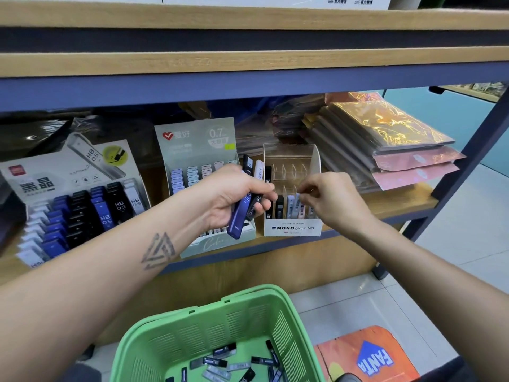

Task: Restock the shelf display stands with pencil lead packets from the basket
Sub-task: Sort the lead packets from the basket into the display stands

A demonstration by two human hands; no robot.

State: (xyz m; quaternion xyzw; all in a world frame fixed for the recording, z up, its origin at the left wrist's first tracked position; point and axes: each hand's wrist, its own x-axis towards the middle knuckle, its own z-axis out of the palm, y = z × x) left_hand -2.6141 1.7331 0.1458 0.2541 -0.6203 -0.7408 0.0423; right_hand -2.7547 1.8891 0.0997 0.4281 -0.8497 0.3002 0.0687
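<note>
Packets (249,199) fanned in left hand (234,197), gripped as a ready supply just left of stand (292,228). Right hand (330,199) pinches one pale packet (298,205) upright into its front row. More lie in basket (176,326) below.

Both forearms were bare, with no sleeves, watch or bracelet in view. The left forearm (110,260) carried a dark line tattoo just short of the wrist: nested triangles interlocked into one angular figure, drawn in hatched strokes. The right forearm (413,260) was unmarked. The left hand (234,197) and right hand (333,199) wore no rings or gloves, and the fingers (305,188) had short nails
</note>
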